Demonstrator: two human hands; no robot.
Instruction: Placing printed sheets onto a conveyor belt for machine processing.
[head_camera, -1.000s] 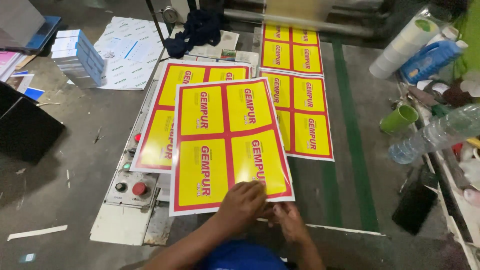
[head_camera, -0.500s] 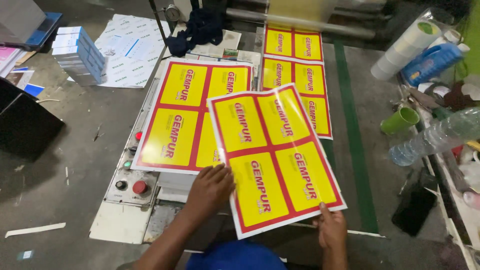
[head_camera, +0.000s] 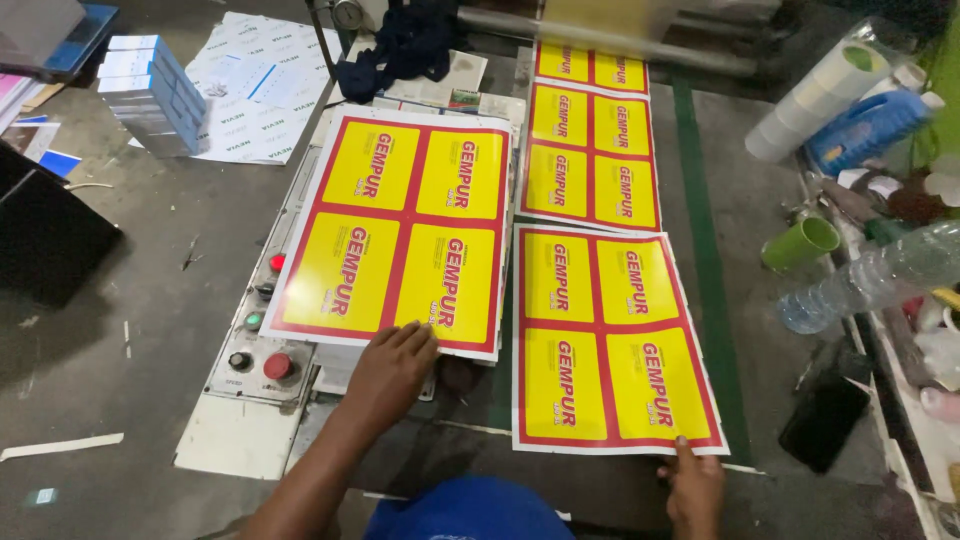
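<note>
My left hand (head_camera: 388, 368) rests flat on the near edge of a stack of red and yellow printed sheets (head_camera: 398, 230) lying on the machine table. My right hand (head_camera: 692, 487) pinches the near right corner of a single red and yellow sheet (head_camera: 604, 340), which lies flat on the dark feed bed to the right of the stack. Beyond it another printed sheet (head_camera: 590, 152) runs toward a roller (head_camera: 610, 40) at the far end.
A control panel with red and green buttons (head_camera: 258, 340) sits left of the stack. A green cup (head_camera: 800, 243), plastic bottle (head_camera: 870, 275), blue jug (head_camera: 868, 125) and white roll (head_camera: 815, 100) crowd the right side. A paper pile (head_camera: 150, 95) stands far left.
The top sheet has been carried off the stack to the right and laid flat on the feed bed. My right hand moved right with it; my left hand stayed by the stack.
</note>
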